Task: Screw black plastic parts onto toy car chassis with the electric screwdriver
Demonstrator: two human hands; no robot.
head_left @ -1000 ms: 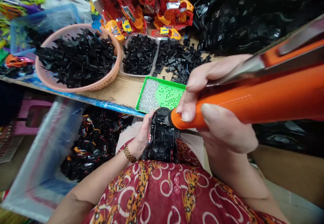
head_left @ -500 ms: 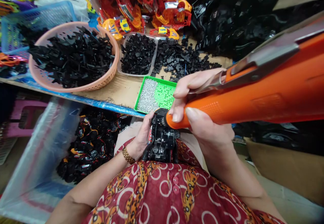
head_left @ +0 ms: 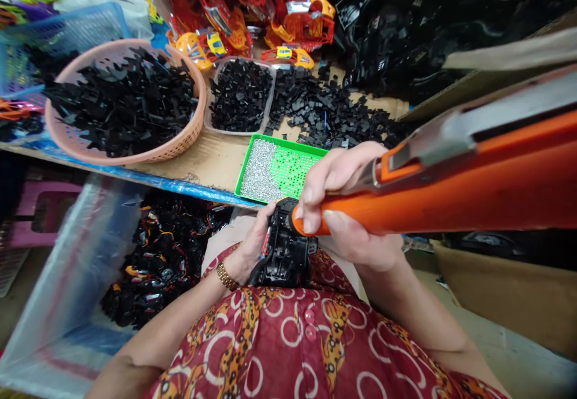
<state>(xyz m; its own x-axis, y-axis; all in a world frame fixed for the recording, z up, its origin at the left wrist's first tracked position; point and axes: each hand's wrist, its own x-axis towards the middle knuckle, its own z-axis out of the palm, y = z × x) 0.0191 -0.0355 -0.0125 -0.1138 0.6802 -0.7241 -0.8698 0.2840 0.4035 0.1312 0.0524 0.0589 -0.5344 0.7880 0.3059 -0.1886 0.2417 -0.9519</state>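
My left hand (head_left: 253,244) grips the left side of a black toy car chassis (head_left: 285,255), underside up, close against my body. Wrapped in my right hand (head_left: 347,207) is an orange electric screwdriver (head_left: 433,197) with a metal lever along its top. Its black nose meets the upper part of the chassis; the bit itself is hidden. Just beyond the chassis, a green perforated tray (head_left: 288,142) holds a heap of small silver screws (head_left: 259,170) on its left side.
A pink basket (head_left: 198,122) and a clear tub (head_left: 270,95) hold black plastic parts, with more loose beside them. Orange car bodies (head_left: 293,56) lie behind. Below left stands a plastic-lined bin (head_left: 58,303) with black toy cars (head_left: 166,255). Cardboard (head_left: 505,297) is at right.
The screwdriver's body has tilted a little lower, its nose staying at the upper part of the chassis. The chassis is slightly turned, and the whole view has shifted slightly.
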